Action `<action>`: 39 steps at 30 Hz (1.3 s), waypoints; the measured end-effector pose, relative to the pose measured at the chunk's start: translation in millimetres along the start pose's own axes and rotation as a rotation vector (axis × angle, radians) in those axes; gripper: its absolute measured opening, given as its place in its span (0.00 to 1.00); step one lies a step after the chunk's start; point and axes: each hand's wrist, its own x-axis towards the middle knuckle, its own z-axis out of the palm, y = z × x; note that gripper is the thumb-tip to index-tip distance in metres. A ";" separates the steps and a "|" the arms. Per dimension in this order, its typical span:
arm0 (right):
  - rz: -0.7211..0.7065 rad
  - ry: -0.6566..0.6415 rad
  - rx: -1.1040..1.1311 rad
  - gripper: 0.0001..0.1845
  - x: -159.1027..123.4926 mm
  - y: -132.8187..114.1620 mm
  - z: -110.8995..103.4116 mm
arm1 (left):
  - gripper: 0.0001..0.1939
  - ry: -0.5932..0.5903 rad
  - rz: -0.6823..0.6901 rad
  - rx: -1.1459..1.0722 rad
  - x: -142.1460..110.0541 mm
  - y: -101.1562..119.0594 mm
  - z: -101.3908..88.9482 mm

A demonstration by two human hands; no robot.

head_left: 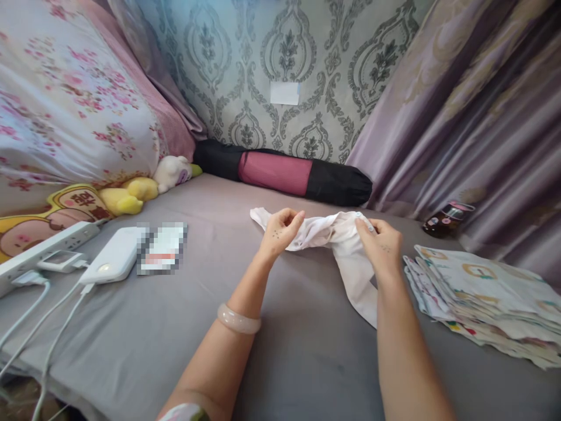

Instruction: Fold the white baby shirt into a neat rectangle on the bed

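Observation:
A crumpled piece of white cloth (pixel 353 257) is stretched between my two hands above the grey bed sheet. My left hand (pixel 283 231) pinches it near one end, and a short flap sticks out to the left of the fist. My right hand (pixel 382 242) grips its upper edge at the other side, thumb on top. From there a long part of the cloth hangs down and lies toward me, partly hidden behind my right forearm. Its exact kind I cannot make out.
Folded printed cloths (pixel 482 292) lie stacked at right, with a dark bottle (pixel 447 219) behind. A black and pink roll bag (pixel 280 174) lies along the wall. At left are a power bank (pixel 116 254), a power strip (pixel 65 242), cables and plush toys (pixel 173 172).

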 end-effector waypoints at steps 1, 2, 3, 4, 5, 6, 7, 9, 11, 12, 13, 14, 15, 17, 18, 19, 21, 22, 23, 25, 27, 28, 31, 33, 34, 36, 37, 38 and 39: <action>0.024 0.020 0.010 0.22 1.5 2.8 -0.5 | 0.20 -0.054 -0.014 0.016 -1.5 -0.4 1.1; 0.043 0.037 0.018 0.22 2.7 5.2 -0.8 | 0.22 -0.117 -0.023 0.042 -3.4 -1.5 3.0; 0.059 0.052 0.022 0.22 3.6 7.2 -0.9 | 0.23 -0.180 -0.021 0.076 -5.7 -3.6 5.7; 0.073 0.068 0.022 0.22 4.3 8.7 -1.0 | 0.22 -0.237 -0.008 0.117 -7.9 -6.7 9.0; 0.087 0.086 0.021 0.22 4.7 9.7 -0.9 | 0.21 -0.276 0.020 0.165 -10.0 -10.9 12.7; 0.096 0.100 0.021 0.21 5.0 10.3 -0.7 | 0.19 -0.295 0.059 0.218 -11.7 -16.2 16.6; 0.102 0.112 0.024 0.21 5.2 10.6 -0.4 | 0.16 -0.292 0.107 0.272 -13.0 -22.1 20.2; 0.100 0.125 0.038 0.21 5.3 10.6 0.1 | 0.11 -0.244 0.201 0.356 -13.9 -34.3 26.0; 0.085 0.122 0.064 0.21 5.6 10.2 0.8 | 0.06 -0.193 0.233 0.394 -12.4 -44.4 28.5; 0.079 0.117 0.079 0.21 5.7 10.0 1.1 | 0.04 -0.183 0.219 0.394 -11.0 -47.9 28.3; 0.075 0.110 0.095 0.21 6.1 10.1 1.4 | 0.03 -0.184 0.187 0.380 -9.3 -50.1 27.4; 0.073 0.103 0.109 0.21 6.5 10.5 1.8 | 0.05 -0.190 0.140 0.345 -7.3 -51.0 25.8; 0.074 0.101 0.119 0.21 7.1 11.4 2.1 | 0.06 -0.196 0.088 0.286 -5.4 -50.9 23.7; 0.081 0.106 0.128 0.22 8.7 14.7 2.6 | 0.08 -0.211 0.002 0.117 -2.2 -48.0 18.5; 0.085 0.110 0.129 0.22 9.5 17.0 2.7 | 0.09 -0.220 -0.020 0.026 -1.2 -45.6 15.6; 0.087 0.111 0.128 0.23 10.3 19.3 2.9 | 0.10 -0.222 -0.027 -0.054 -0.4 -42.9 12.7; 0.091 0.102 0.126 0.23 11.3 23.5 2.9 | 0.13 -0.203 -0.020 -0.144 -0.1 -36.9 7.5; 0.094 0.089 0.128 0.24 11.4 25.1 2.9 | 0.14 -0.187 -0.014 -0.153 -0.3 -33.8 5.4; 0.098 0.075 0.130 0.24 11.3 26.1 3.0 | 0.14 -0.175 -0.008 -0.145 -0.7 -30.8 3.5; 0.106 0.044 0.130 0.24 10.6 26.9 3.1 | 0.15 -0.182 0.014 -0.092 -1.6 -25.7 0.9; 0.109 0.026 0.125 0.24 9.8 26.6 3.2 | 0.13 -0.196 0.049 -0.033 -2.2 -22.9 -0.8; 0.106 0.021 0.122 0.24 9.6 26.4 3.0 | 0.12 -0.191 0.063 -0.014 -2.3 -22.6 -1.6; 0.101 0.008 0.137 0.24 9.6 24.4 0.6 | 0.14 -0.172 0.059 0.011 -2.0 -24.8 -5.1; 0.104 0.001 0.170 0.24 9.4 20.8 -3.1 | 0.15 -0.178 0.036 0.022 -1.5 -26.9 -8.7; 0.108 0.001 0.190 0.24 9.1 17.9 -5.6 | 0.15 -0.179 0.027 0.030 -1.3 -27.6 -10.7; 0.115 -0.001 0.233 0.23 7.7 10.1 -11.6 | 0.15 -0.172 0.016 0.047 -0.9 -27.9 -14.8; 0.115 -0.002 0.255 0.23 6.7 5.5 -14.7 | 0.15 -0.172 0.011 0.053 -0.7 -27.6 -16.7; 0.113 -0.005 0.275 0.23 5.5 0.8 -17.6 | 0.14 -0.176 0.007 0.057 -0.6 -27.2 -18.4; 0.108 -0.009 0.295 0.23 4.4 -3.6 -20.3 | 0.14 -0.181 0.002 0.059 -0.5 -26.7 -19.9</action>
